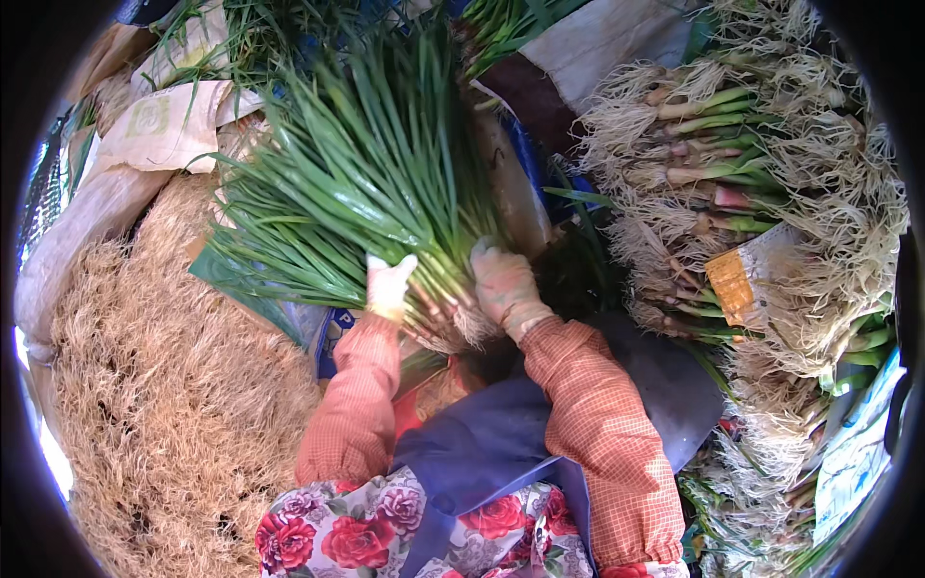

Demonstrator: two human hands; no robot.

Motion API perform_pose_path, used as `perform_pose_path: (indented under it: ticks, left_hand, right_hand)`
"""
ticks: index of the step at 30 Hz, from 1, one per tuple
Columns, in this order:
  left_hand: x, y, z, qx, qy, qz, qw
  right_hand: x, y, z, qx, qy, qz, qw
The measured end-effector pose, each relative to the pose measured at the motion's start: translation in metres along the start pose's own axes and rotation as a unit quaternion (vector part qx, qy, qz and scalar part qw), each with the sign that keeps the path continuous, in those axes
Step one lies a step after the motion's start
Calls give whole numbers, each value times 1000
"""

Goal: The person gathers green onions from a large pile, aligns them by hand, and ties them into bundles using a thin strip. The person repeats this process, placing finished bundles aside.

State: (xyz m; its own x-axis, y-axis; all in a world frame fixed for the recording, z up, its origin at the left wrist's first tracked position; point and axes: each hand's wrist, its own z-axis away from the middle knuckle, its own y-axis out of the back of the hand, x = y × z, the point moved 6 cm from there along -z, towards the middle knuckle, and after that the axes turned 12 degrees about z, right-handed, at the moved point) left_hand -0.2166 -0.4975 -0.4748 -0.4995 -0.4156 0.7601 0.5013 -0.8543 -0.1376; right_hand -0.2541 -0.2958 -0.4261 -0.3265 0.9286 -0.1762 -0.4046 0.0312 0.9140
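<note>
A large fanned bundle of leafy allium plants (361,173), which look like green garlic, is held before me with its leaves pointing away. Its pale stems and stringy white roots (473,326) face my body. My left hand (388,285), in a whitish glove, grips the bundle on the left with the thumb across the stems. On the other side my right hand (504,282), also gloved and slightly blurred, is closed against the stem end. The fingers of both hands are mostly hidden by the plants or turned away.
Dry tan roots form a broad heap (195,404) at the left, with a pale woven sack (162,126) folded over its far end. Stacked rooted garlic plants (708,166) fill the right side. A dark blue apron (484,433) covers my lap. Grassy leaves (282,43) lie farther off.
</note>
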Motion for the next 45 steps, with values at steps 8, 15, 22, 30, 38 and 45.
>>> perform_pose_path:
  ticks: [8, 15, 22, 30, 38, 45]
  left_hand:
    - [145, -147, 80, -192, -512, -524, 653]
    - [75, -87, -35, -152, -411, -687, 579]
    - [66, -81, -54, -160, -410, -639, 631]
    - [62, -79, -58, -163, -409, -632, 638]
    - [73, -75, -36, -135, -439, -630, 627]
    - [67, -61, -35, -121, -447, -620, 633]
  right_hand:
    - [5, -11, -3, -15, 7, -37, 999]
    - [47, -24, -24, -50, -52, -252, 965]
    - [69, -23, -98, 103, -128, -392, 905]
    - [74, 2, -100, -80, -79, -323, 940]
    - [87, -25, -57, -60, -159, -587, 791]
    - [40, -5, -88, 81, -72, -341, 934]
